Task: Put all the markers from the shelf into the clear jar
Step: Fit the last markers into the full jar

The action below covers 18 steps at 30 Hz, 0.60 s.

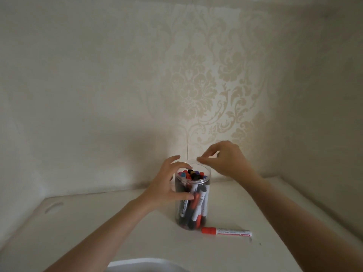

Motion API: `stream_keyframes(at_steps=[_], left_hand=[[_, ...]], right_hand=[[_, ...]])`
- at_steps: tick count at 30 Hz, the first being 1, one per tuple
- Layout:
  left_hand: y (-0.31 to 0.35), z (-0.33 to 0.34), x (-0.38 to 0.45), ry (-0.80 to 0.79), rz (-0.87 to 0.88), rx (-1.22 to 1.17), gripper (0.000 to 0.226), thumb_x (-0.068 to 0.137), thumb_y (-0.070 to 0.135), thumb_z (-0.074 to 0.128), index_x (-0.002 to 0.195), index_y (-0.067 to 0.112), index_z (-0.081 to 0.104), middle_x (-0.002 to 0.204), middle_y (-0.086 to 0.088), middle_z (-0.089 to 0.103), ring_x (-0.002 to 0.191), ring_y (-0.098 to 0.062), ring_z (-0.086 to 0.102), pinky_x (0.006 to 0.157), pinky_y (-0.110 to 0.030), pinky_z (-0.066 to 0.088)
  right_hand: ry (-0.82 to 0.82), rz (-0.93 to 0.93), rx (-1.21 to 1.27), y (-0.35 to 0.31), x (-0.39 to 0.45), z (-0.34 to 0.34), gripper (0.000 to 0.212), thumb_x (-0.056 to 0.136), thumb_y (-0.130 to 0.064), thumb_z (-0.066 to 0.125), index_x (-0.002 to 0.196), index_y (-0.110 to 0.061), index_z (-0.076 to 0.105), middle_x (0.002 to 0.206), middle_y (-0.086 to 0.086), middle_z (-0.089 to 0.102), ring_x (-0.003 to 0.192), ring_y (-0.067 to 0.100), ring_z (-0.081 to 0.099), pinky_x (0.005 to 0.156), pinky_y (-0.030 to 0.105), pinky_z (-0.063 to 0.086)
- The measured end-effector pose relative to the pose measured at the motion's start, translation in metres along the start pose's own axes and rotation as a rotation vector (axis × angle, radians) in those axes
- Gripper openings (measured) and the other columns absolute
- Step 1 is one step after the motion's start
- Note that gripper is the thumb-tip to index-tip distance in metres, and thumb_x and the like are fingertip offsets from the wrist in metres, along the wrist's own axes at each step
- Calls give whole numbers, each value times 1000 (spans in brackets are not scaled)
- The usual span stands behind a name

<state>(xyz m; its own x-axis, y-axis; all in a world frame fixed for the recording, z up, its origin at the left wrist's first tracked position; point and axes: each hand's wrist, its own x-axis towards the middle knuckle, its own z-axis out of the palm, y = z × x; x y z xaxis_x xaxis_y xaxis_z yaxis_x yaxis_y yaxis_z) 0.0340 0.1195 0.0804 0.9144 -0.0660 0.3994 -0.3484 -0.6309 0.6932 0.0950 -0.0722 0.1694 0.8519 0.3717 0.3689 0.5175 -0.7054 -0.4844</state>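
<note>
A clear jar (204, 205) stands upright on the white shelf (117, 228), packed with several markers (193, 174) whose red, blue and black caps show at its mouth. My left hand (167, 185) wraps around the jar's left side, thumb across its front. My right hand (225, 160) hovers just above the jar's far right rim, thumb and fingers pinched together, and nothing is visible between them. One marker with a red cap (226, 232) lies flat on the shelf just in front and to the right of the jar.
Patterned wallpaper (206, 85) covers the wall right behind the jar. An oval cut-out (54, 207) sits in the shelf at the left. A white rounded edge (145, 265) shows at the bottom of the view.
</note>
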Motion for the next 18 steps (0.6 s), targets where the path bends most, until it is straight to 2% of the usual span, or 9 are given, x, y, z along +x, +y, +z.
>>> stream_keyframes(at_steps=[2,3,6,8,10,12,14,16,18], left_hand=[[1,-2,0,-2,99,62,47,64,44,84,105,47,61,150,13,26,142,-5,27,113,-34,33],[3,-4,1,-21,116,99,39,66,46,82,100,47,63,149,13,28,142,-3,26,114,-35,32],[7,-8,7,-65,115,160,28,68,56,74,94,50,65,150,17,29,142,-6,28,115,-35,29],[7,-11,10,-88,125,193,27,69,54,75,94,47,67,149,19,31,142,-7,28,115,-35,29],[7,-12,10,-116,129,240,26,73,46,80,96,41,70,146,20,35,142,-8,27,116,-38,28],[11,-13,11,-139,111,260,26,74,41,81,98,35,72,145,18,39,144,-7,24,117,-36,26],[16,-14,14,-161,99,276,27,74,40,82,98,32,72,147,16,40,144,-6,21,117,-32,25],[19,-15,15,-177,91,289,30,71,38,84,98,31,72,147,15,41,142,-4,25,115,-29,26],[15,-19,13,-154,87,294,34,67,38,86,96,36,69,144,16,43,137,-1,32,113,-26,29]], right_hand=[[211,-42,18,31,-23,-9,14,83,-39,67,79,-25,66,79,-13,58,64,-3,50,60,20,40],[202,-39,4,53,-38,-7,14,83,-40,66,78,-27,63,79,-11,59,64,-1,51,62,23,42],[-296,67,-135,114,-97,23,50,67,-72,60,101,-36,62,98,-16,57,84,1,56,80,23,47],[-429,71,-216,148,-127,51,66,59,-87,49,111,-48,55,110,-24,44,105,1,48,88,26,41],[-316,46,-163,162,-141,60,23,74,-64,62,94,-64,50,109,-27,45,108,3,47,84,29,40],[-216,53,-118,164,-138,53,39,81,-38,71,82,-71,49,94,-25,59,90,0,57,75,20,44],[-168,80,-1,165,-125,34,32,83,-25,72,76,-55,63,72,-18,71,67,-1,64,60,8,44],[-91,97,123,149,-106,-1,18,86,-26,69,72,-38,69,62,-8,72,49,1,61,49,10,43],[116,45,209,134,-86,-35,26,86,-42,62,64,-29,67,52,-5,66,41,4,52,43,15,38]])
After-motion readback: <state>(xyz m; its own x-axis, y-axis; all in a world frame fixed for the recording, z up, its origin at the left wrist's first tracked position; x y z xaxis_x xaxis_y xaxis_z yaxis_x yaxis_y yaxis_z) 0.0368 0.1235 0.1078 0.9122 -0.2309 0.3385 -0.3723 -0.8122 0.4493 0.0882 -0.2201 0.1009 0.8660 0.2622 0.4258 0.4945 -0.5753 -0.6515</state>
